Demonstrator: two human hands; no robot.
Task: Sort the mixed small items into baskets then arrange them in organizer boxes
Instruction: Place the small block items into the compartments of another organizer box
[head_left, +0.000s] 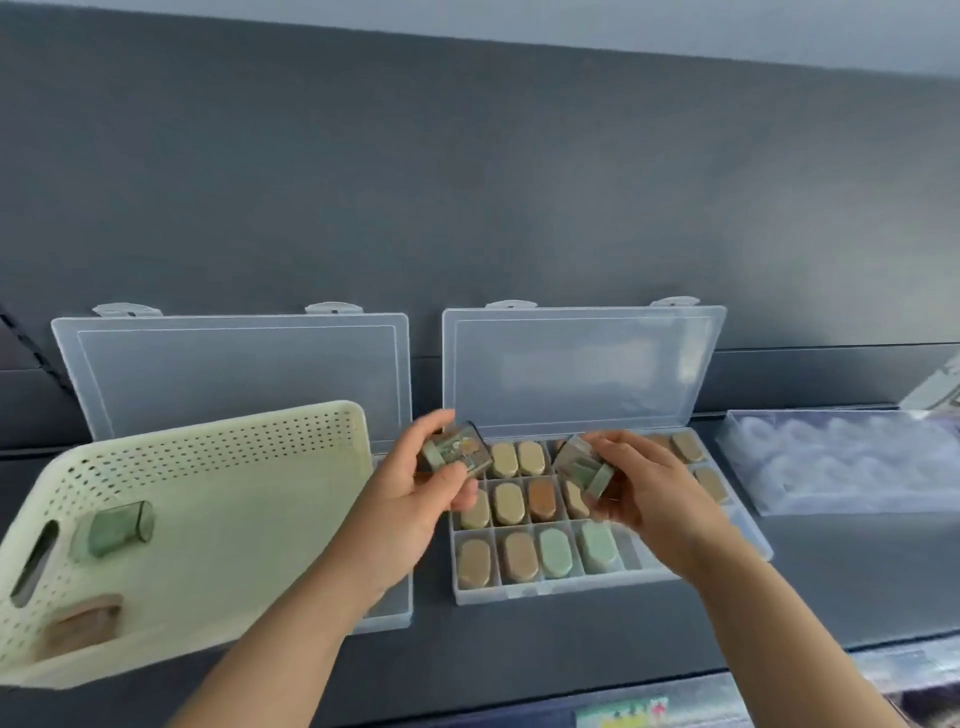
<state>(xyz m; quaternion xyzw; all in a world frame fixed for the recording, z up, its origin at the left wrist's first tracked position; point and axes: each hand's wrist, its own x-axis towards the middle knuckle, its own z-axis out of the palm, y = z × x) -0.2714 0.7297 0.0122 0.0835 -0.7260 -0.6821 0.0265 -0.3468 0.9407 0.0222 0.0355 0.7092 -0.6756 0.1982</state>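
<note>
Entry, placing stage. My left hand (415, 493) pinches a small clear case (457, 452) between thumb and fingers. My right hand (654, 493) grips a second case (582, 467) the same way. Both are held above the open organizer box (519, 592), over its far rows.

Key relation: the one free cell (635, 555) I can make out sits in the near row, at about 5 o'clock from the right-hand case and 4 o'clock from the left-hand one. The right hand is nearer, so I judge it should go first. Cases already seated lie with their long axis 12-to-6. The right-hand case is skewed, roughly 10-to-4, so it likely needs a turn before going down.

Supply: the cream basket (234, 467) sits at 9 o'clock from the hands and is tilted. A green case (114, 530) and a brown case (83, 621) lie in it.

Hard to see: my right hand and forearm cover the box's right-hand cells, so other vacancies are unknown. The basket hides the tray of the second organizer box (234, 374). The closed box (841, 457) at 3 o'clock is blurred, contents unreadable.
</note>
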